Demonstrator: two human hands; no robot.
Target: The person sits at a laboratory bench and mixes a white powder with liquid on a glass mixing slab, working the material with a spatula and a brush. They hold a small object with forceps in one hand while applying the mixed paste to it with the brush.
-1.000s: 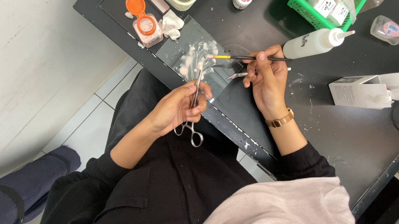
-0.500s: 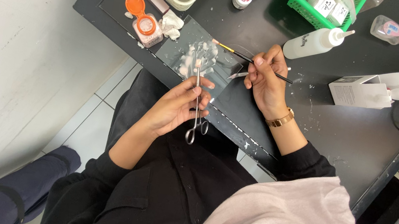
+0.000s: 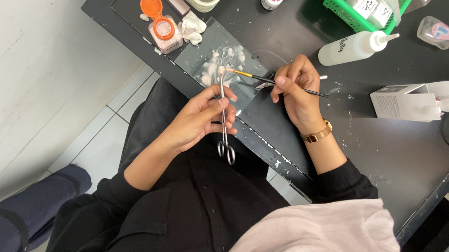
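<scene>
Left hand: left hand (image 3: 201, 117) is closed around a pair of metal forceps (image 3: 224, 118), finger loops hanging below the palm, tips pointing up over the desk edge.
Clamped piece: small pale piece (image 3: 222, 70) sits in the forceps tips, raised just above the grey mat (image 3: 200, 54); too small to say exactly what it is.
Right hand: right hand (image 3: 298, 90) pinches a thin brush (image 3: 272, 81) like a pen, the tip touching or just beside the clamped piece.
Mat: several more pale pieces (image 3: 216, 62) lie close together on it, right under the work.
Risk of slip: forceps are held partway along, so a wobble of the wrist could swing the piece off the brush tip and smear the coat.
Risk of drop: if the clamp loosens, the piece could fall among the ones on the mat or past the desk (image 3: 404, 151) edge onto the lap.
Risk of knock: white squeeze bottle (image 3: 354, 47) lies just behind the brush hand; a backward sweep could roll it.
Orange-lidded jar (image 3: 162, 27): open, near the mat's corner, within reach of a stray forearm.
</scene>
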